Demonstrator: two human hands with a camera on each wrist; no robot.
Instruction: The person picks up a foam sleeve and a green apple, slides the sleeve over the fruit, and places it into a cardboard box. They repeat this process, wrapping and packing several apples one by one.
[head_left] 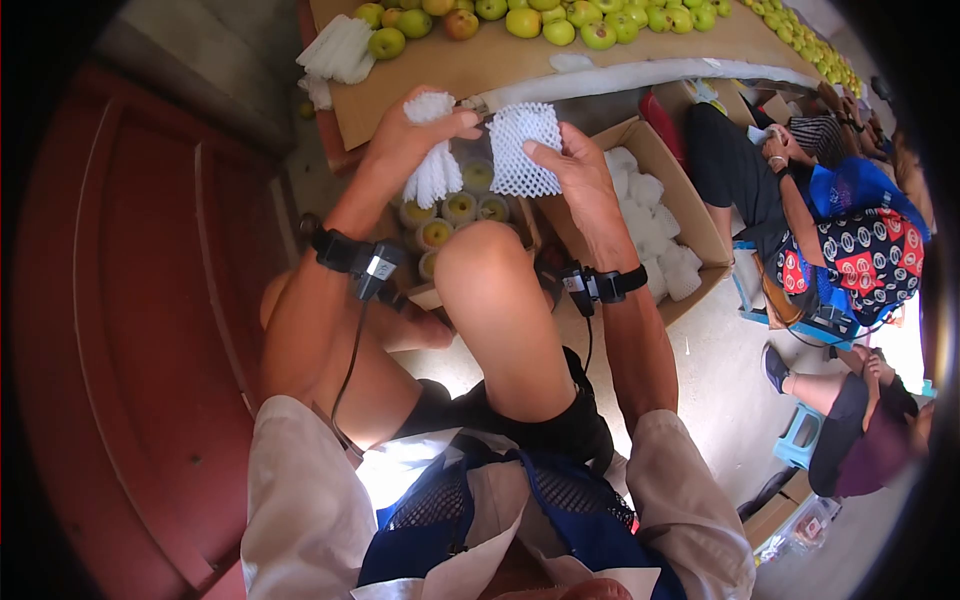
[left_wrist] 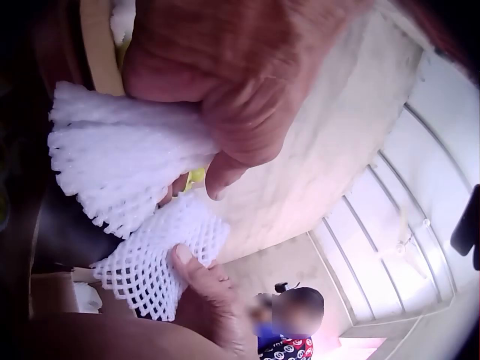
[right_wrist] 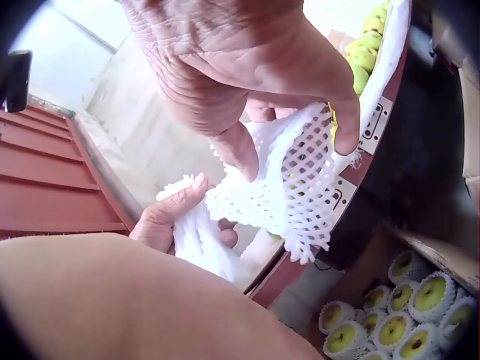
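Note:
In the head view the left hand [head_left: 408, 135] grips a bundle of white foam nets [head_left: 433, 160], thumb across it. The right hand [head_left: 585, 170] pinches one flattened foam net [head_left: 525, 150] between thumb and fingers, just right of the bundle. The right wrist view has this net [right_wrist: 300, 172] hanging partly spread from the right hand [right_wrist: 240, 75], with the left hand [right_wrist: 169, 217] behind on the bundle [right_wrist: 199, 240]. In the left wrist view the bundle [left_wrist: 127, 150] fans out from the left hand [left_wrist: 240, 90], above the single net [left_wrist: 161, 259] in the right hand [left_wrist: 210, 300].
Green apples [head_left: 600, 33] lie on a cardboard-covered table [head_left: 450, 70], beside a pile of nets [head_left: 340, 50]. Below stand a box of netted apples [head_left: 436, 233] and a carton [head_left: 715, 240] holding white foam nets. Seated people [head_left: 860, 250] are at the right.

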